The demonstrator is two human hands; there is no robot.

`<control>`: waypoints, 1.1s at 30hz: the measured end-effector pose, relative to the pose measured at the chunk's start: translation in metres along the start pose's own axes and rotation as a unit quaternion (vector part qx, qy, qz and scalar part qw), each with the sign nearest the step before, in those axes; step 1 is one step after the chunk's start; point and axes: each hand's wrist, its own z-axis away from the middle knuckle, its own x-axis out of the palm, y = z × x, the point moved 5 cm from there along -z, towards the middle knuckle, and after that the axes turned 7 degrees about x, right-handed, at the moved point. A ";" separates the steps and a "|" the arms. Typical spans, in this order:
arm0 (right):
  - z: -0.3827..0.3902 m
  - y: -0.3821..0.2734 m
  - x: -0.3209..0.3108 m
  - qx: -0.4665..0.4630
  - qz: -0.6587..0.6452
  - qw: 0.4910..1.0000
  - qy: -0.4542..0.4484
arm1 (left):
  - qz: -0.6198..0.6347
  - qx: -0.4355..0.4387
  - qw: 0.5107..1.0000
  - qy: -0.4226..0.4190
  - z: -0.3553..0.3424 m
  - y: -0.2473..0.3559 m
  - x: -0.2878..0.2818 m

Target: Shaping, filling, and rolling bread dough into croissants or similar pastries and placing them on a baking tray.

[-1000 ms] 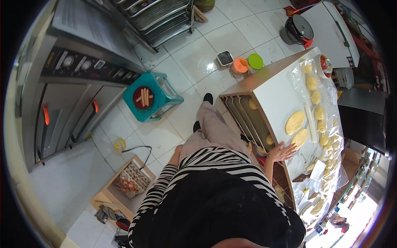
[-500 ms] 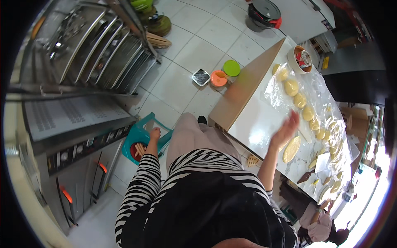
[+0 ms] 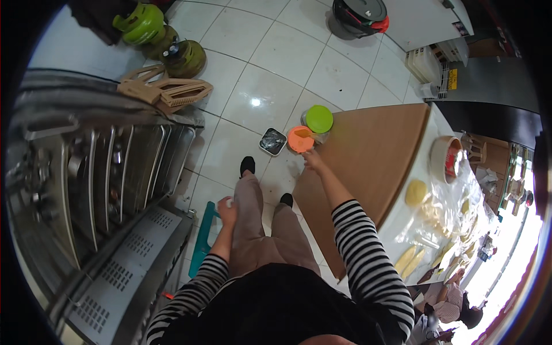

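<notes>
- We seemed to be reaching, right hand (image 3: pixel 312 161) loosely spread, for the orange-lidded tub (image 3: pixel 300 140) on the floor (image 3: pixel 282 54); contact was unclear;
- our left hand (image 3: pixel 227 210) hung curled; we couldn't tell its grip;
- the next move probably called for bending lower, fingers wider.

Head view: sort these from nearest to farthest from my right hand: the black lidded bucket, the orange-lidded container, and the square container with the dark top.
From your right hand:
1. Orange-lidded container: just beyond the fingertips.
2. Square container: left of the orange lid, on the floor.
3. Black lidded bucket: far ahead, at the top edge.
</notes>
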 end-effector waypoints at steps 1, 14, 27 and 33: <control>-0.013 0.011 0.027 0.040 -0.038 0.998 -0.036 | 0.035 -0.120 0.992 0.026 -0.001 -0.035 -0.023; -0.285 0.032 -0.019 -0.026 0.108 0.957 0.267 | -0.135 -0.047 0.942 -0.304 -0.028 -0.262 0.082; -0.151 0.070 0.035 -0.134 -0.305 0.810 0.483 | 0.040 -0.105 0.975 -0.190 -0.093 -0.114 0.047; 0.078 -0.012 0.085 -0.334 -0.317 0.852 0.248 | 0.276 -0.002 0.913 -0.301 -0.129 0.135 0.009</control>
